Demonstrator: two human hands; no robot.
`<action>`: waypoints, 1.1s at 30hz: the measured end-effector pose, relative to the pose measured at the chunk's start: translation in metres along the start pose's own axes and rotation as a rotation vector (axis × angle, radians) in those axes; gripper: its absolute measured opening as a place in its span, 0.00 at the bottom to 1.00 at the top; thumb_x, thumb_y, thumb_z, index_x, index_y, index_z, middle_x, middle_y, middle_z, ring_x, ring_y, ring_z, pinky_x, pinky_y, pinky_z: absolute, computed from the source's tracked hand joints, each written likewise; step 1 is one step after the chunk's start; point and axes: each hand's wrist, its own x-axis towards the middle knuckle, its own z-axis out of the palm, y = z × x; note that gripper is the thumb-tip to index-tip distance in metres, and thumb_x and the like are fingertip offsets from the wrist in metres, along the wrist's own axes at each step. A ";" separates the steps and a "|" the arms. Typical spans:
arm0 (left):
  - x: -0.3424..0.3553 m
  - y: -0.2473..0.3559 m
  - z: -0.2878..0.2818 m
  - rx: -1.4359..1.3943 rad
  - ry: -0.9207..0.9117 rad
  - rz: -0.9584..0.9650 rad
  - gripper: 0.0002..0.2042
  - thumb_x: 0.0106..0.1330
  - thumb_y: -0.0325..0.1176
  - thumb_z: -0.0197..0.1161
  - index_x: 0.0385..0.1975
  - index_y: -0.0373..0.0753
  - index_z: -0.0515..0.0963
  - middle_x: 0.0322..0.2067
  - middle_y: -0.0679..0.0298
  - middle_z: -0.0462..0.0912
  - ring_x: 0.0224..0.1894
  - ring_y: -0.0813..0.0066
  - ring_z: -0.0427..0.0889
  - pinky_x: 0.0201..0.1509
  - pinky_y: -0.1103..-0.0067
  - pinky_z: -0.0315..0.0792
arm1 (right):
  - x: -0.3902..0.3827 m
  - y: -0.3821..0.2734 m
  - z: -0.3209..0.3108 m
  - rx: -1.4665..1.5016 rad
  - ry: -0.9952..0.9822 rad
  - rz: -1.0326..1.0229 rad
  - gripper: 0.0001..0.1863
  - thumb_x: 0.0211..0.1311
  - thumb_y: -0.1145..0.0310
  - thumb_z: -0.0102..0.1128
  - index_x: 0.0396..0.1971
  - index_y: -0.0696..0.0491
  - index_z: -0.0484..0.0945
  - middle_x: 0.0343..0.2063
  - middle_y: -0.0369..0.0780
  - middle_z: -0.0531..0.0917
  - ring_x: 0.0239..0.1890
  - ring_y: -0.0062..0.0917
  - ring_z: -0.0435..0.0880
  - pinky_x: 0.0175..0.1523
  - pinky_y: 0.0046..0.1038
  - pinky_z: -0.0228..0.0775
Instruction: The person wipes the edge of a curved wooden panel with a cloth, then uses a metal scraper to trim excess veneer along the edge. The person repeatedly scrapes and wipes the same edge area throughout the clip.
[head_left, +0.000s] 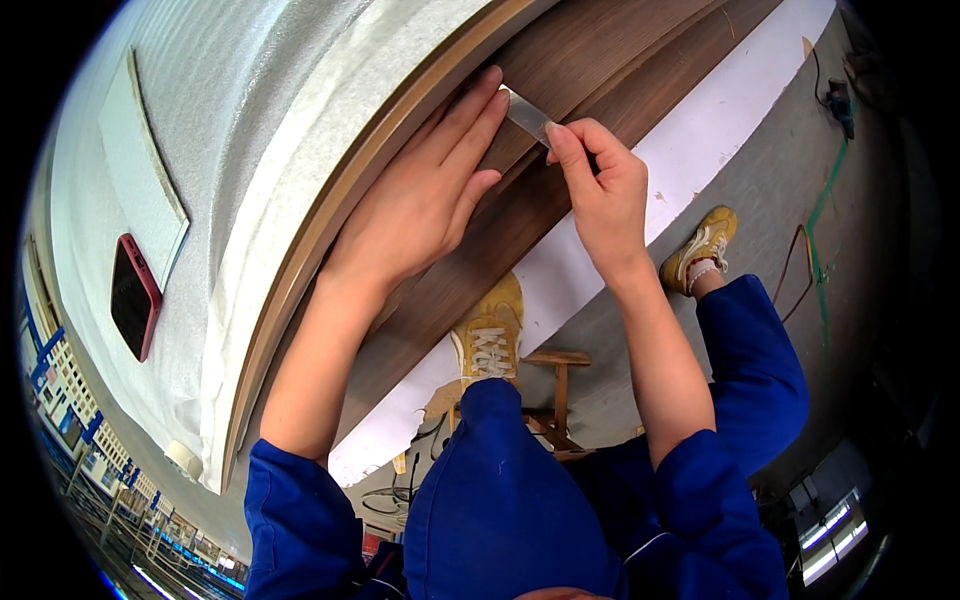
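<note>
My left hand (410, 210) lies palm down along a brown wood-grain panel (590, 70), its fingers stretched toward the inner side of a curved brown edge (350, 150). Those fingertips touch the far end of a thin, flat, silvery strip (527, 114). Between thumb and fingers, my right hand (612, 195) pinches the strip's near end, holding it slanted just over the panel. Whether the strip is a blade or a plain piece of metal I cannot tell. White foam wrapping (265, 190) covers the surface beyond the curved edge.
On the foam at left lie a red-edged phone (135, 298) and a pale flat board (145, 165). A white sheet (590, 265) runs beneath the panel. Below stands a wooden stool (560, 395). A dark tool (840, 108) and green cable (826, 205) lie on the floor at right.
</note>
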 end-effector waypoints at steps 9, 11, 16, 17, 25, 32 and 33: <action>-0.008 -0.001 -0.003 0.031 -0.010 0.003 0.28 0.69 0.31 0.55 0.70 0.40 0.60 0.72 0.58 0.57 0.71 0.54 0.60 0.74 0.65 0.56 | -0.009 -0.003 0.004 -0.020 -0.027 0.014 0.13 0.68 0.66 0.60 0.25 0.59 0.77 0.18 0.38 0.76 0.20 0.19 0.69 0.26 0.25 0.61; -0.011 0.000 -0.004 0.037 -0.017 -0.004 0.28 0.69 0.31 0.55 0.70 0.40 0.60 0.72 0.58 0.57 0.71 0.53 0.60 0.74 0.65 0.56 | -0.010 -0.004 0.004 -0.030 -0.032 0.014 0.13 0.68 0.67 0.60 0.26 0.59 0.77 0.19 0.38 0.76 0.20 0.20 0.69 0.26 0.25 0.61; -0.013 0.001 -0.004 0.030 -0.013 -0.011 0.28 0.70 0.31 0.54 0.70 0.42 0.60 0.72 0.59 0.57 0.72 0.54 0.59 0.74 0.65 0.56 | -0.009 -0.005 0.004 -0.032 -0.031 -0.021 0.13 0.68 0.67 0.60 0.25 0.59 0.77 0.18 0.38 0.76 0.20 0.20 0.69 0.26 0.25 0.61; -0.013 0.001 -0.005 0.026 -0.011 -0.011 0.28 0.70 0.32 0.54 0.70 0.42 0.61 0.72 0.59 0.57 0.72 0.54 0.59 0.74 0.65 0.56 | -0.007 -0.004 0.004 -0.035 -0.029 -0.011 0.13 0.68 0.66 0.60 0.25 0.59 0.77 0.18 0.38 0.76 0.20 0.19 0.69 0.26 0.25 0.61; -0.004 -0.001 -0.003 0.018 0.013 -0.015 0.26 0.71 0.32 0.53 0.70 0.42 0.62 0.72 0.59 0.57 0.71 0.55 0.61 0.72 0.67 0.59 | 0.003 -0.005 0.001 -0.026 -0.018 0.018 0.14 0.68 0.64 0.60 0.25 0.59 0.77 0.17 0.36 0.75 0.20 0.17 0.68 0.26 0.23 0.60; -0.006 -0.001 -0.003 0.002 0.021 -0.013 0.26 0.71 0.32 0.54 0.69 0.42 0.62 0.72 0.60 0.58 0.70 0.55 0.62 0.72 0.67 0.59 | -0.001 -0.005 0.003 -0.046 -0.019 -0.001 0.14 0.68 0.65 0.60 0.26 0.59 0.77 0.18 0.37 0.76 0.20 0.19 0.69 0.26 0.24 0.61; -0.006 -0.001 -0.003 0.006 0.022 -0.013 0.26 0.71 0.32 0.54 0.69 0.42 0.62 0.72 0.60 0.58 0.70 0.55 0.62 0.72 0.67 0.59 | -0.001 -0.005 0.003 -0.041 -0.019 -0.004 0.14 0.68 0.65 0.60 0.26 0.59 0.77 0.18 0.37 0.76 0.20 0.19 0.69 0.26 0.24 0.61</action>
